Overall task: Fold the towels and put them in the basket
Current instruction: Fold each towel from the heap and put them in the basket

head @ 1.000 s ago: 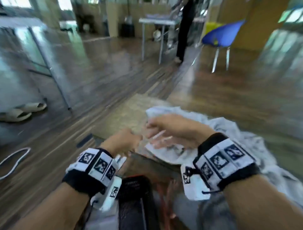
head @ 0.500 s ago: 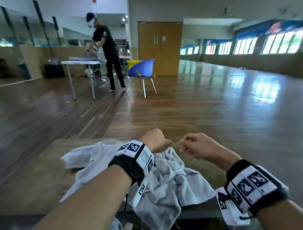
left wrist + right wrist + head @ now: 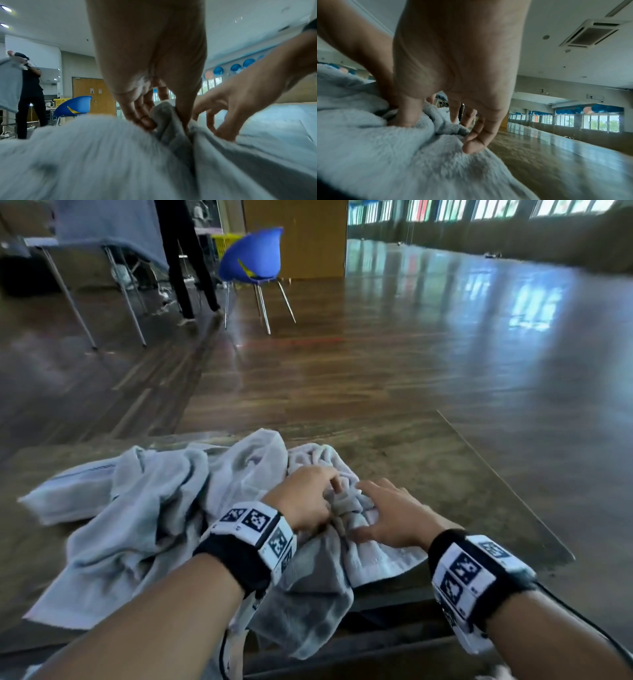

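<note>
One crumpled heap of grey towels (image 3: 144,508) lies on the near tabletop (image 3: 428,474), their number unclear; the left hand (image 3: 305,501) has its grip pinched on a fold; the right hand (image 3: 394,518) keeps a loose grip, fingers spread, pressing the heap.

Two hands (image 3: 305,501) (image 3: 394,520), at least two towels (image 3: 137,508), one blue chair (image 3: 255,256), one bystander (image 3: 174,251).

- A brown flat-topped desk (image 3: 428,474) with a worn, mottled surface carries the things.
- Crumpled pale grey terry towels (image 3: 147,508) lie heaped on its left and middle, one draping over the near edge.
</note>
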{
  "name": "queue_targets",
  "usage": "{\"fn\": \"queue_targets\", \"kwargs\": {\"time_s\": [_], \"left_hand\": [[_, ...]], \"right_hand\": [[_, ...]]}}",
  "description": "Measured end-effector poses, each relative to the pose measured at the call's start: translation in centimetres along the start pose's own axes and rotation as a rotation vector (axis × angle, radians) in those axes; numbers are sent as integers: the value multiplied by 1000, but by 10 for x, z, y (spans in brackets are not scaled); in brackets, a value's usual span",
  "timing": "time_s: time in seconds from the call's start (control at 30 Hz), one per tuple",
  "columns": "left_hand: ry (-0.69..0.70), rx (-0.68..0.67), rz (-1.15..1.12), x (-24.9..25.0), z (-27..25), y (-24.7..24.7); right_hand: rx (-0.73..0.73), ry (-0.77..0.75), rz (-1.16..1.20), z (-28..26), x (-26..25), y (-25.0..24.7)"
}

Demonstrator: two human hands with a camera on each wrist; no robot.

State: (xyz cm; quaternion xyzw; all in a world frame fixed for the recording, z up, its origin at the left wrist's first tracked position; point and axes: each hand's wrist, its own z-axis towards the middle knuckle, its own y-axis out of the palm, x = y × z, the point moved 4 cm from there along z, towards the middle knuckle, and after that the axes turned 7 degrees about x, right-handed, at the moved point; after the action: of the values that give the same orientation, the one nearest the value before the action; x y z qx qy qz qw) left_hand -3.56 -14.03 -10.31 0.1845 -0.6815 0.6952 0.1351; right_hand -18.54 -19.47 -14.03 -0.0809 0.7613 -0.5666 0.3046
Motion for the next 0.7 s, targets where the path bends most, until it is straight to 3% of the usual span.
{"fn": "queue_targets", "kwargs": {"time_s": [0.13, 0.2, 0.33, 0.4, 0.5, 0.6, 0.7], "left_hand": [[7, 205, -91, -5, 10, -27], [-5, 317, -106, -9, 8, -40], [-84, 505, -111, -23, 0, -61], [-131, 584, -97, -33, -3, -69], [-201, 625, -52, -41, -7, -76], [-231, 598, -10, -36, -8, -77], [-259, 567, 14, -27, -4, -74]], "right_hand": [[109, 88, -49, 14, -6, -13], [308, 103, 116, 20, -11, -33], [843, 192, 557, 15, 2, -81], [940, 287, 806, 10, 19, -90], [986, 334, 1206, 5, 33, -88], [1097, 297, 1493, -1, 35, -93], [1208, 364, 1799, -13, 45, -98]]}}
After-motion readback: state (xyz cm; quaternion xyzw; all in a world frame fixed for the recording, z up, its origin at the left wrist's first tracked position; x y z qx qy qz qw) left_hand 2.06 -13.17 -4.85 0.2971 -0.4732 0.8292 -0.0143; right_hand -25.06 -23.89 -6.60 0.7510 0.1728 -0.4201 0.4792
